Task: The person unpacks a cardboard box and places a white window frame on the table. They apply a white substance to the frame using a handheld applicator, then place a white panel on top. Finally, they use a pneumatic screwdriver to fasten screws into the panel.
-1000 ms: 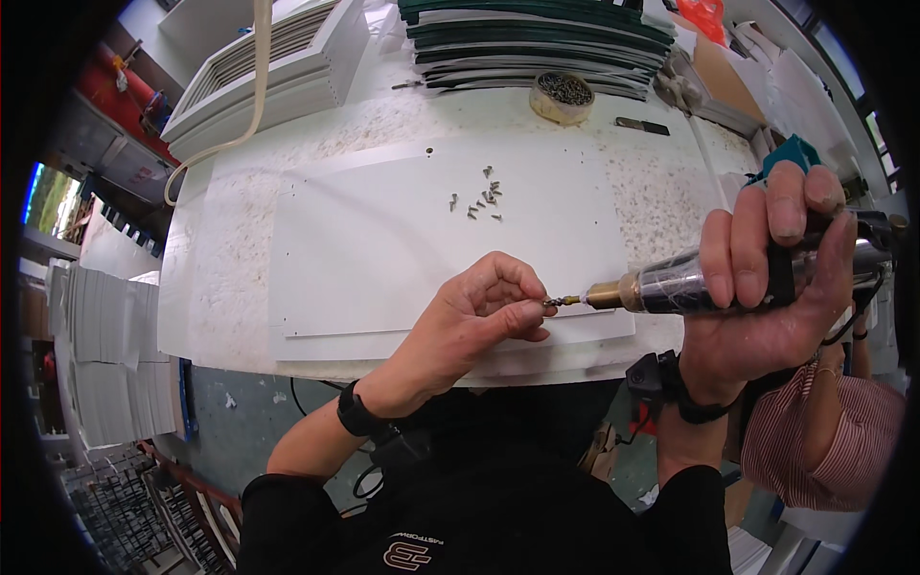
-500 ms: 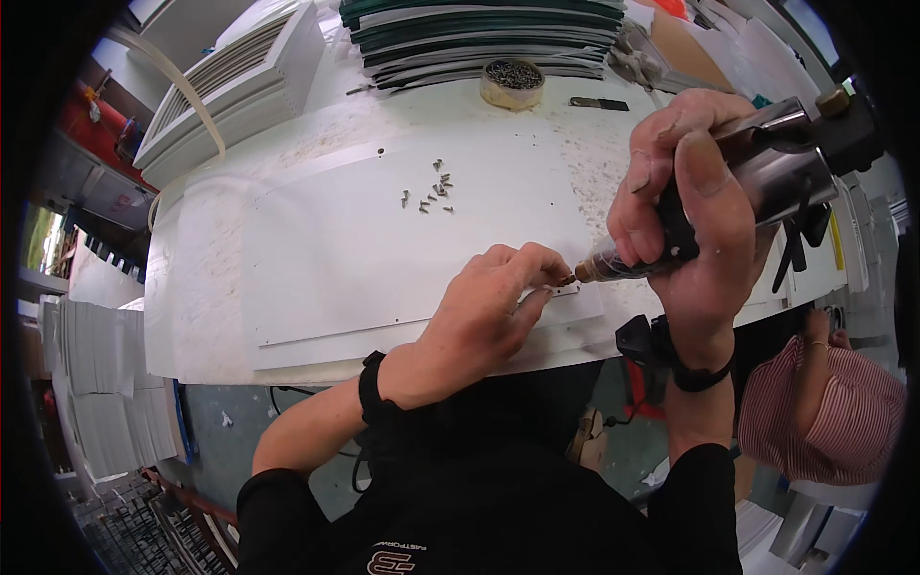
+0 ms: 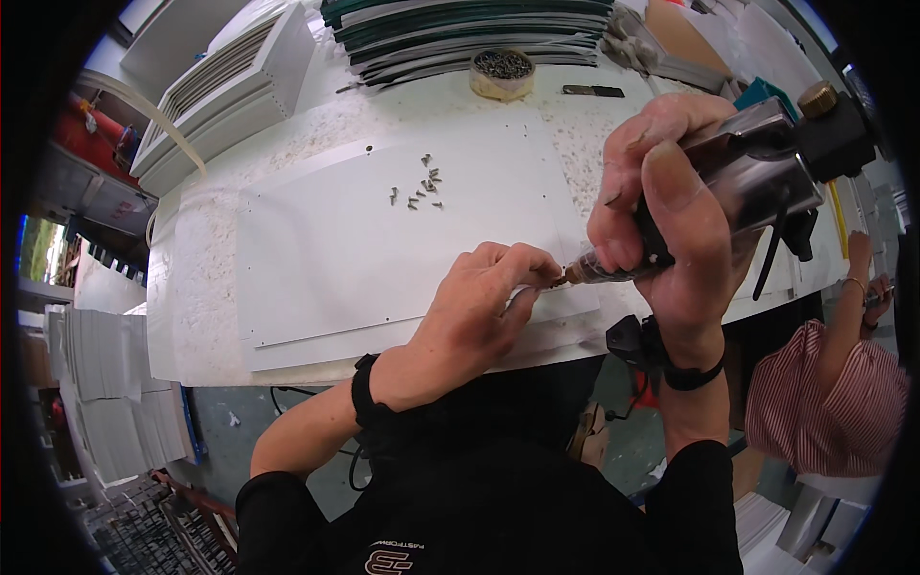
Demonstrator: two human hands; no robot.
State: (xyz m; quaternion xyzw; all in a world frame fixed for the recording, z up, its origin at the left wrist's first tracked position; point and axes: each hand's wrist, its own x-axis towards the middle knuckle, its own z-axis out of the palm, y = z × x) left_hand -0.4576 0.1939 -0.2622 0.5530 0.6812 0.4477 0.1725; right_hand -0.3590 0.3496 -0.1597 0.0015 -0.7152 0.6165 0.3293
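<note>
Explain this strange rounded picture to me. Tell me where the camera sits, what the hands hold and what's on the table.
There is no robot here, just a person working bare-handed. A wide fisheye camera on their head looks down, so edges bend. The right hand grips a silver cylindrical metal power tool. The left hand has its fingertips at the tool's tip, above a flat white panel; anything pinched there is too small to make out. On the panel lie small loose metal screws. Beyond it, on the white worktable, stand a round yellowish tub of small metal pieces and a dark green and white stack.
</note>
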